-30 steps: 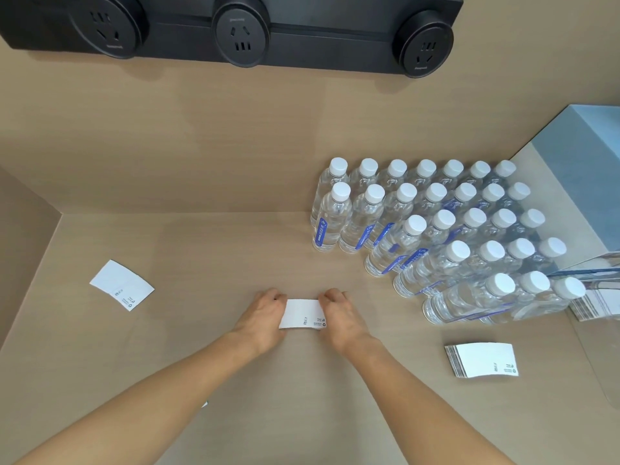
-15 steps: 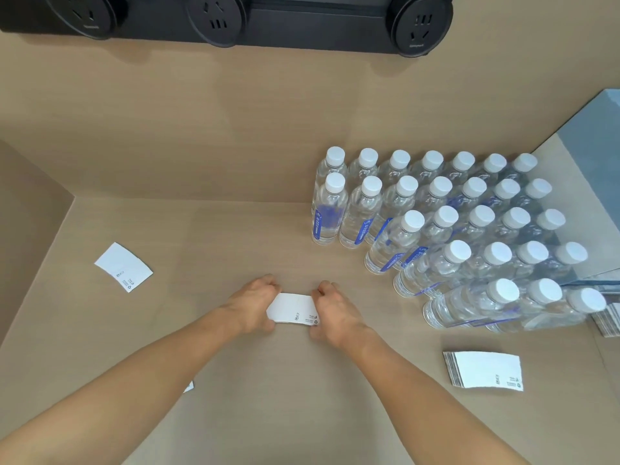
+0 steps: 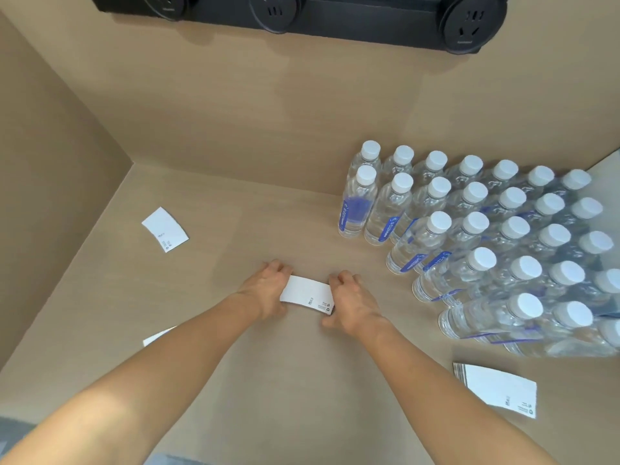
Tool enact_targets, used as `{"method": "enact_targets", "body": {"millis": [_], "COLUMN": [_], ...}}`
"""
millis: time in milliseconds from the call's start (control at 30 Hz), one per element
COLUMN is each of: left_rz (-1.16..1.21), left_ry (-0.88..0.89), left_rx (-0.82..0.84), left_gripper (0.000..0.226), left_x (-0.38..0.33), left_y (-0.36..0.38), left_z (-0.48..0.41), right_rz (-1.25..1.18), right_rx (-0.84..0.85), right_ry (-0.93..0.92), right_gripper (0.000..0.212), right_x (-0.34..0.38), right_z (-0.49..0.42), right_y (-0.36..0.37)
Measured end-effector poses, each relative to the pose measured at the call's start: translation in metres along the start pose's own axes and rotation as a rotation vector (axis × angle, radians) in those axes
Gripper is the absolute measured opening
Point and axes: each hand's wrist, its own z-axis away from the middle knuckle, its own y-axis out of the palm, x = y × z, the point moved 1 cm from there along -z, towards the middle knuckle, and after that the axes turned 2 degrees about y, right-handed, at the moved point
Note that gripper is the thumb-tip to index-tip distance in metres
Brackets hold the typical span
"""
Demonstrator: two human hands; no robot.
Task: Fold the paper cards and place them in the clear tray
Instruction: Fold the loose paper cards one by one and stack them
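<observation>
From the head camera, both forearms reach forward over the tan worktop point(image 3: 302, 397). The left hand point(image 3: 268, 292) and right hand point(image 3: 352, 307) meet at one white paper card point(image 3: 306, 297), which lies low on the worktop's middle with small print near its right corner. Each of the hands has its fingers curled over one short end of the card, the left at the left end and the right at the right end, gripping it between them.

A single loose card point(image 3: 165, 228) lies well apart at the far left. A corner of another card point(image 3: 157, 337) shows beside the left forearm. A stack of cards point(image 3: 500, 389) sits near right. Rows of capped water bottles point(image 3: 486, 246) stand at the right. A black socket strip point(image 3: 335, 15) runs along the back wall.
</observation>
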Motion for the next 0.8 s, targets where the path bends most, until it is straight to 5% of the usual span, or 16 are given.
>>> {"method": "enact_targets", "body": {"millis": [100,367,800], "left_rz": [0.025,0.066,0.235], "left_ry": [-0.023,-0.112,-0.407], "left_rx": [-0.001,-0.021,-0.059], "left_gripper": [0.07,0.051,0.048], "left_x": [0.021,0.117,0.23], "left_y": [0.0,-0.007,0.04], "left_z": [0.021,0.091,0.229], "right_rz": [0.053,0.117,0.246], "right_rx": [-0.017,-0.055,0.035], "right_ry": [-0.025,-0.192,-0.517], "right_gripper": [0.092,0.037,0.04], "right_x": [0.016,0.121,0.292], "right_z": [0.009,0.011,-0.005], "right_y": [0.0,0.019,0.067]}}
